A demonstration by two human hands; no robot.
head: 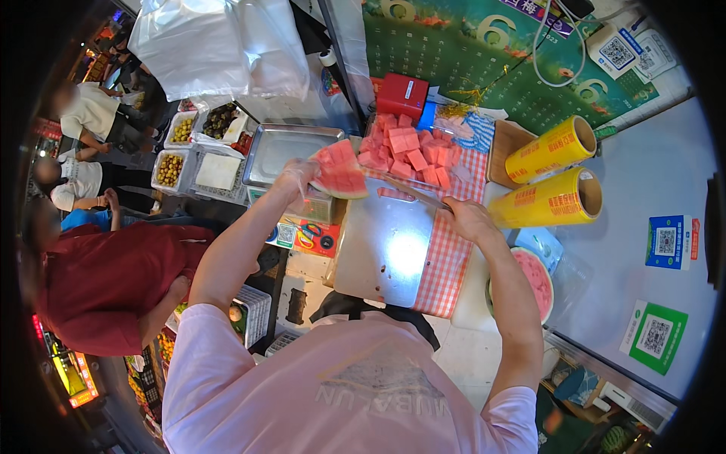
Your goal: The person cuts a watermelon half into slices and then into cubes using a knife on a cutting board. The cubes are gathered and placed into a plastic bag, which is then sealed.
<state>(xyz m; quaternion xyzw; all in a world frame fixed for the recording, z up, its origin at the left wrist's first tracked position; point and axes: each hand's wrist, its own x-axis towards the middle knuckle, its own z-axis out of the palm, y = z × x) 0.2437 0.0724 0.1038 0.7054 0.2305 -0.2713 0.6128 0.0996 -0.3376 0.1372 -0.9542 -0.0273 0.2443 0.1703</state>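
Note:
A clear plastic glove covers my left hand [299,177], which grips a wedge of watermelon [342,175] above the near end of the metal tray and the scale. The wedge's red flesh shows cuts in it. My right hand [466,218], bare, is closed on the handle of a knife [417,194], its blade pointing left across the top of a metal cutting board [385,244]. Beyond the blade, watermelon cubes [405,150] are heaped in a clear container. The board lies partly over a red-and-white checked cloth [448,267].
A steel tray [295,139] stands beside boxes of small fruit [170,169]. Two rolls of plastic film [547,198] and a cut watermelon half [533,278] are at the right. Scissors [309,232] lie left of the board. A person in a dark red shirt [113,278] stands at the left.

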